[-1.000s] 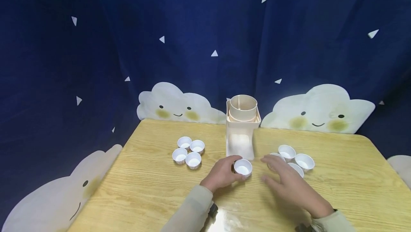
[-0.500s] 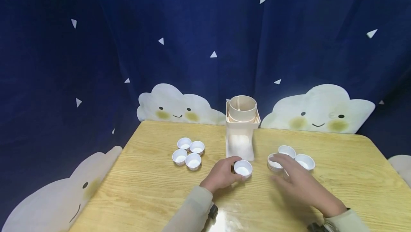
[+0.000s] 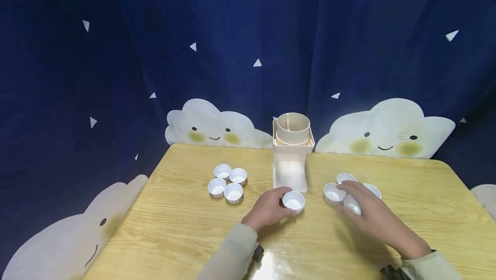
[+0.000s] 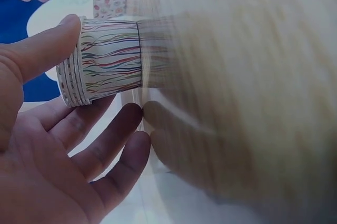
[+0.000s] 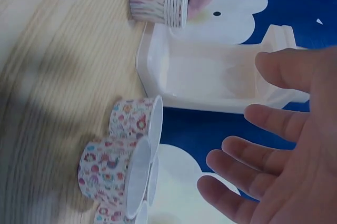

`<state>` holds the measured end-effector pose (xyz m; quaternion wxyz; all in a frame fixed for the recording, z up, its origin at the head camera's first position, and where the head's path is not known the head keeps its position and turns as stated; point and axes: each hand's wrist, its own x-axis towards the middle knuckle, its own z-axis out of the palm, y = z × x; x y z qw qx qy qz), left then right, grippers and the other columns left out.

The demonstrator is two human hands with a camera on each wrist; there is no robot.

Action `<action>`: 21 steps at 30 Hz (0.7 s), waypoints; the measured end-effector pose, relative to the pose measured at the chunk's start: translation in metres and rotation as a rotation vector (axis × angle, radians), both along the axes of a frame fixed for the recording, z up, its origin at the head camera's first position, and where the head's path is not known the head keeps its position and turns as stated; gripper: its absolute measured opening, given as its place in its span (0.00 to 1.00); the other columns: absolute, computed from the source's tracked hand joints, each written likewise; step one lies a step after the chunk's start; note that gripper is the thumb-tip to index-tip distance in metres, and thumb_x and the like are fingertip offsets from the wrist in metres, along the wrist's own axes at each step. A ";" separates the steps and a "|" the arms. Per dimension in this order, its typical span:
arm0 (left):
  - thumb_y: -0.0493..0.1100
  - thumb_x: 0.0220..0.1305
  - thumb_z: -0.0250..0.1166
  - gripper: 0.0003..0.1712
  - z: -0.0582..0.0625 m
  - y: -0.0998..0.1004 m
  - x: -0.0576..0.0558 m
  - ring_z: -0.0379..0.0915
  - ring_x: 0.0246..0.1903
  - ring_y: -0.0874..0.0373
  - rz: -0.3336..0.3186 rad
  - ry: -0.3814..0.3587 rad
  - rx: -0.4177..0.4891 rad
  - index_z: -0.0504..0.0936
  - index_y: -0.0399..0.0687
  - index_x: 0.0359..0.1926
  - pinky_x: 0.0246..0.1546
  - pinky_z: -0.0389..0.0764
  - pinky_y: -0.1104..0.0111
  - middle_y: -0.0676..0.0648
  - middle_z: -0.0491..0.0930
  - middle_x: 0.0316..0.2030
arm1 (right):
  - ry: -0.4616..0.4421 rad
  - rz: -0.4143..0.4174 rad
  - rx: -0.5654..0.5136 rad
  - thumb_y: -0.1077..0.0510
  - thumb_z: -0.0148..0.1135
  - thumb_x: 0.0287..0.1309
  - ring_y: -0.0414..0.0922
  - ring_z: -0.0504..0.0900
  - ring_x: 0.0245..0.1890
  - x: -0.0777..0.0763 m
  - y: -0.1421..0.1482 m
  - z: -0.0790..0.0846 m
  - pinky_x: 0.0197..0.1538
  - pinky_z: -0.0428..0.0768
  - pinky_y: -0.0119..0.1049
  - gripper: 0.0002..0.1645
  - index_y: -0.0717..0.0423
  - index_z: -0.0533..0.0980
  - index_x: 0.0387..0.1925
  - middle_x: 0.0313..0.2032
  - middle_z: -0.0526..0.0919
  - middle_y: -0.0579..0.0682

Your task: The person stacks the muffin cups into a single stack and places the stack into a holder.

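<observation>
My left hand (image 3: 267,209) holds a short stack of paper baking cups (image 4: 113,55) between thumb and fingers, low over the table in front of the beige stand. Wavy coloured stripes cover their outsides, and several rims are nested together. My right hand (image 3: 375,217) reaches over the right-hand group of paper cups (image 5: 108,174), which have white insides and a floral print. Its fingers are loosely spread with nothing gripped, as the right wrist view shows. The fingertips overlap these cups in the head view, and the hand partly hides the group.
Behind the left hand stands a beige plastic stand (image 3: 289,176) topped by a round open cylinder (image 3: 293,130). Another cluster of white-lined cups (image 3: 233,194) sits to the left on the wooden table (image 3: 174,228). A dark blue curtain (image 3: 232,21) with cloud shapes hangs behind.
My right hand has moved to the right, away from the held stack and farther over the right-hand cups. The left hand stays in place with its stack.
</observation>
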<state>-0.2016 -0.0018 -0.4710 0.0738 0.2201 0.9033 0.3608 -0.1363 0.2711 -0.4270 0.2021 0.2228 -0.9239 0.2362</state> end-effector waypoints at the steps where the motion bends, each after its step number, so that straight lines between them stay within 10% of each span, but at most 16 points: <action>1: 0.48 0.51 0.77 0.28 0.001 0.000 0.000 0.73 0.36 0.66 0.000 -0.006 0.003 0.81 0.56 0.55 0.39 0.72 0.73 0.54 0.85 0.42 | -0.010 -0.009 0.006 0.57 0.72 0.53 0.59 0.75 0.58 -0.001 0.002 0.001 0.62 0.44 0.08 0.29 0.55 0.75 0.57 0.58 0.78 0.59; 21: 0.53 0.50 0.78 0.27 0.003 -0.002 -0.001 0.74 0.34 0.69 0.006 -0.011 -0.011 0.81 0.61 0.52 0.38 0.73 0.74 0.57 0.85 0.38 | -0.066 -0.071 0.037 0.56 0.70 0.57 0.59 0.77 0.54 -0.013 0.029 -0.005 0.55 0.72 0.43 0.26 0.58 0.75 0.56 0.55 0.78 0.62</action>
